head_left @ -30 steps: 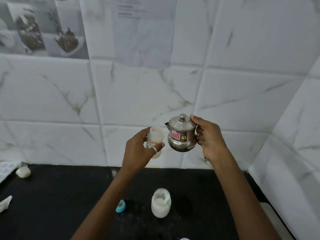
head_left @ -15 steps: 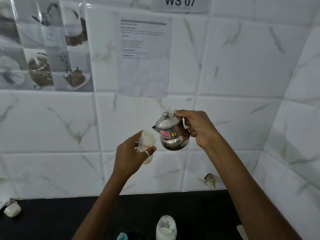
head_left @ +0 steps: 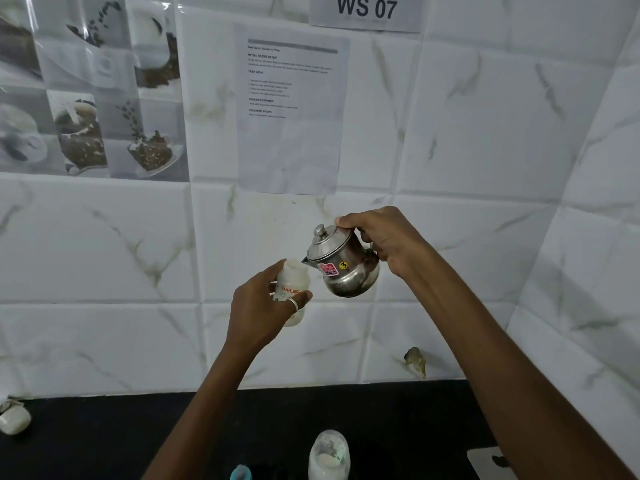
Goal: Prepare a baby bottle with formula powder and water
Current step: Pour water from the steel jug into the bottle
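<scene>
My left hand [head_left: 258, 313] grips a small white baby bottle [head_left: 292, 282] with orange lettering, held upright in the air in front of the tiled wall, its mouth uncapped. My right hand [head_left: 384, 240] holds a small steel kettle [head_left: 341, 263] by its handle, thumb pressing the lid. The kettle is tilted left, with its spout right at the bottle's mouth. On the black counter below stands a frosted jar of white powder [head_left: 327, 455] with a scoop inside.
A teal cap [head_left: 240, 472] lies left of the jar at the bottom edge. A small white object [head_left: 14, 419] sits at the counter's far left. A pale board [head_left: 485, 459] lies at the right. Tiled walls close in behind and to the right.
The view has tipped upward, so the counter has dropped low in the frame. The kettle has tilted further left, bringing its spout to the bottle's mouth. Both hands keep their grip.
</scene>
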